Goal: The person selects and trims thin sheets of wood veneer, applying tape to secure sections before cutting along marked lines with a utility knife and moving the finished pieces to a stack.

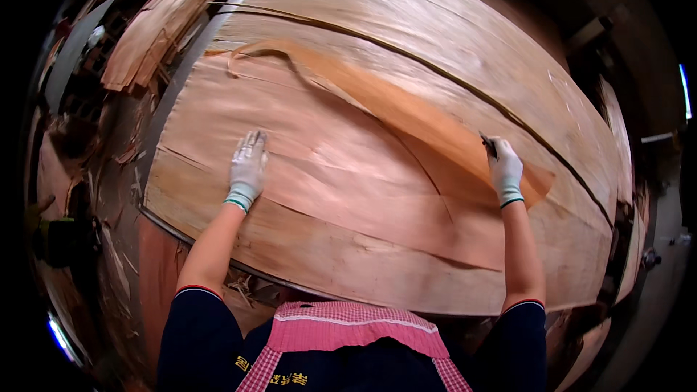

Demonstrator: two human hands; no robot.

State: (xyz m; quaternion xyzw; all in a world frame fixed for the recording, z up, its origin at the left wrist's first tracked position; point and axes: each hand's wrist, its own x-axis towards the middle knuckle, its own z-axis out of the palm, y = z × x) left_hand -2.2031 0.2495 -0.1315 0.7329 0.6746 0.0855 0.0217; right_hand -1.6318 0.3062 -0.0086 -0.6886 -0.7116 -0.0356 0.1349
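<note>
Both my hands wear white work gloves with green-edged cuffs. My left hand point(248, 168) lies flat, fingers stretched out, on a pinkish wood veneer sheet point(327, 152). My right hand point(506, 168) is closed around a small dark tool point(488, 144), perhaps a knife; its kind is not plain. It is by the right end of a loose orange-brown veneer strip point(406, 105), which lies slantwise on the sheet with its far left end curled up. Whether my right hand also touches the strip, I cannot tell.
Beyond the strip, a long dark gap point(435, 65) runs between the veneer and a paler wide sheet point(450, 14). A dark edge point(174, 231) borders the stack near my left. Veneer scraps point(163, 25) and offcuts lie to the left, more pieces at the right.
</note>
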